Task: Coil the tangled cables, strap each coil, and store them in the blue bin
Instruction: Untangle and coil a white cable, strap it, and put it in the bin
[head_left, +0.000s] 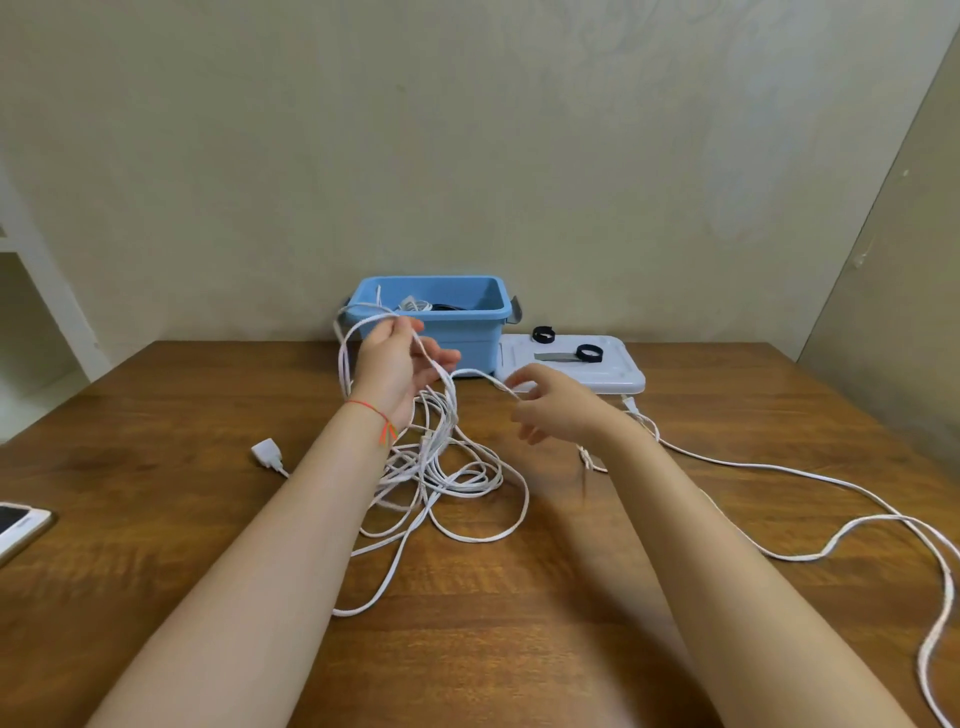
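Observation:
A long white cable (457, 483) lies tangled on the wooden table (156, 395), with a run trailing off to the right edge. My left hand (395, 364) is raised and grips several loops of it at the top. My right hand (545, 405) pinches the strand that leads out from the left hand. The blue bin (467, 317) stands at the back against the wall, with coiled cables inside it. Two black straps (589, 353) lie on the white lid (618, 374) right of the bin. The cable's white plug (267, 452) rests left of my left forearm.
A phone (18, 525) lies at the table's left edge. A second small plug end (628, 402) sits just in front of the lid. The wall is close behind the bin, and a white frame stands at far left.

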